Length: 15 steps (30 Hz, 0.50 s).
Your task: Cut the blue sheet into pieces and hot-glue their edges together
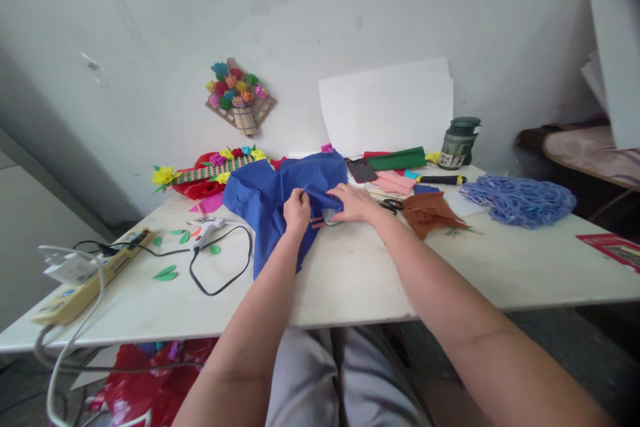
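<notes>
A large creased sheet of blue crepe paper [273, 203] lies across the middle of the table. My left hand [297, 209] is closed on the sheet near its centre, thumb and fingers pinched together. On the right edge of the same sheet, my right hand [353, 202] grips a fold between thumb and fingers. Under and beside the right fingers, a small clear object [330, 215] and thin brownish strips [317, 221] show only in part. Black-handled scissors [393, 205] lie just right of my right wrist, touching brown crepe paper [431, 213].
To the left are a glue gun [206, 233] with its looping cord, green paper leaves [166, 273] and a power strip [95, 273]. Paper flowers [165, 175] lie behind. At the right are a bundle of blue cord [520, 200] and a dark green jar [459, 142].
</notes>
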Each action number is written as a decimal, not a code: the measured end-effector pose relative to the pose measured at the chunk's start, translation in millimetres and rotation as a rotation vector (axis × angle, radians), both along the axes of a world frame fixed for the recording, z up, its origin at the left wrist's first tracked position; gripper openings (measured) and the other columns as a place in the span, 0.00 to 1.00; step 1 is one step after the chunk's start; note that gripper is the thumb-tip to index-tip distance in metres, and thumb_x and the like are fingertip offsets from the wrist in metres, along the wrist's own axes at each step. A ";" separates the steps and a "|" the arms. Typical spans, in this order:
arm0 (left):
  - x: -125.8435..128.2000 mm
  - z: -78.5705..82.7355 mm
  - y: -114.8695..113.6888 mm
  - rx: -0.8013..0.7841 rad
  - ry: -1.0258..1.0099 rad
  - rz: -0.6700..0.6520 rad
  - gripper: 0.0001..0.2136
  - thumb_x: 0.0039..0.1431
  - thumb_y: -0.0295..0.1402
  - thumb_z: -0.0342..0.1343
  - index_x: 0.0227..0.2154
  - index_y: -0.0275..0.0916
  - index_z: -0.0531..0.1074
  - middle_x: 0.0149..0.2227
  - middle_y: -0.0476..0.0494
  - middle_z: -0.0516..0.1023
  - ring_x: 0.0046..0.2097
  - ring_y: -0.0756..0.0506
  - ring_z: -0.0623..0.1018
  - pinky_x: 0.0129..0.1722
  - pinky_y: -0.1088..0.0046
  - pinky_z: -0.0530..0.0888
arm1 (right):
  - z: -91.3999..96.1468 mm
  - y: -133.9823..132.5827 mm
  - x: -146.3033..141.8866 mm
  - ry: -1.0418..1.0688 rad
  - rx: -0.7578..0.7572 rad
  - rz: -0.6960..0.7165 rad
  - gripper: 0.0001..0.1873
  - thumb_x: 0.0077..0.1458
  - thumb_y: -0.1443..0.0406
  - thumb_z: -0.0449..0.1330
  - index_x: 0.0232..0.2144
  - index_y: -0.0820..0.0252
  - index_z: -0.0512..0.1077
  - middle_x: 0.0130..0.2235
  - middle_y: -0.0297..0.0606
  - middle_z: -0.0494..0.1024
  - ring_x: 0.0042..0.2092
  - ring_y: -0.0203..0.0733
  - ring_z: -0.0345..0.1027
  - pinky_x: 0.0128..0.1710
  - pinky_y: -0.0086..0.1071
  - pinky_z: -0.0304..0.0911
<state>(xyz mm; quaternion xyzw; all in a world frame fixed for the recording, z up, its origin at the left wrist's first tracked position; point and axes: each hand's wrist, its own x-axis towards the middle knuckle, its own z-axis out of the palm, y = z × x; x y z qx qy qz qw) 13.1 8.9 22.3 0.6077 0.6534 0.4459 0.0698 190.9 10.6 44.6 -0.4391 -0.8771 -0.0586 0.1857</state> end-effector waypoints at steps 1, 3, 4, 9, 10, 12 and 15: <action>0.0 -0.4 -0.6 -0.004 0.002 0.006 0.14 0.59 0.37 0.39 0.38 0.41 0.68 0.31 0.46 0.76 0.36 0.47 0.76 0.37 0.71 0.69 | -2.2 -0.2 -2.2 -0.020 -0.011 -0.006 0.39 0.39 0.47 0.62 0.53 0.53 0.62 0.49 0.42 0.67 0.48 0.50 0.61 0.41 0.35 0.57; 0.4 -1.1 -2.3 -0.025 0.016 0.011 0.15 0.59 0.41 0.39 0.37 0.41 0.68 0.32 0.45 0.76 0.37 0.46 0.75 0.37 0.71 0.69 | -6.5 -0.5 -7.5 -0.064 -0.032 -0.022 0.41 0.38 0.45 0.61 0.52 0.55 0.62 0.48 0.45 0.67 0.48 0.52 0.61 0.42 0.37 0.57; 0.7 -1.6 -3.2 -0.041 0.027 0.008 0.15 0.58 0.43 0.40 0.37 0.41 0.68 0.33 0.44 0.76 0.37 0.46 0.75 0.37 0.71 0.69 | -8.5 -0.6 -10.0 -0.086 -0.040 -0.031 0.40 0.38 0.45 0.61 0.52 0.56 0.63 0.48 0.46 0.67 0.48 0.52 0.61 0.42 0.38 0.58; 4.0 -6.1 -4.9 -0.109 0.151 0.005 0.17 0.50 0.45 0.51 0.37 0.39 0.69 0.38 0.42 0.75 0.41 0.43 0.75 0.40 0.70 0.69 | -13.4 -1.5 -15.8 -0.183 -0.037 -0.045 0.29 0.44 0.53 0.59 0.48 0.59 0.65 0.46 0.45 0.68 0.47 0.51 0.62 0.41 0.38 0.59; 4.8 -6.8 -4.6 -0.116 0.182 0.031 0.17 0.49 0.45 0.53 0.37 0.39 0.69 0.39 0.41 0.75 0.42 0.43 0.74 0.40 0.70 0.69 | -13.5 -1.8 -15.7 -0.195 -0.028 -0.043 0.28 0.44 0.54 0.58 0.48 0.59 0.66 0.46 0.45 0.68 0.47 0.51 0.62 0.41 0.38 0.59; 5.9 -7.3 -3.5 -0.127 0.233 0.083 0.16 0.48 0.43 0.54 0.37 0.40 0.70 0.39 0.41 0.75 0.42 0.42 0.74 0.40 0.69 0.69 | -13.1 -2.4 -15.2 -0.209 -0.009 -0.037 0.27 0.44 0.54 0.57 0.47 0.60 0.66 0.45 0.45 0.69 0.47 0.51 0.62 0.41 0.39 0.59; 4.6 -6.7 -1.9 -0.150 0.275 0.125 0.12 0.50 0.36 0.51 0.37 0.41 0.71 0.38 0.41 0.75 0.42 0.42 0.75 0.39 0.69 0.70 | -11.7 -2.8 -14.6 -0.211 -0.008 -0.028 0.29 0.45 0.54 0.57 0.48 0.60 0.65 0.46 0.45 0.69 0.46 0.51 0.62 0.41 0.38 0.59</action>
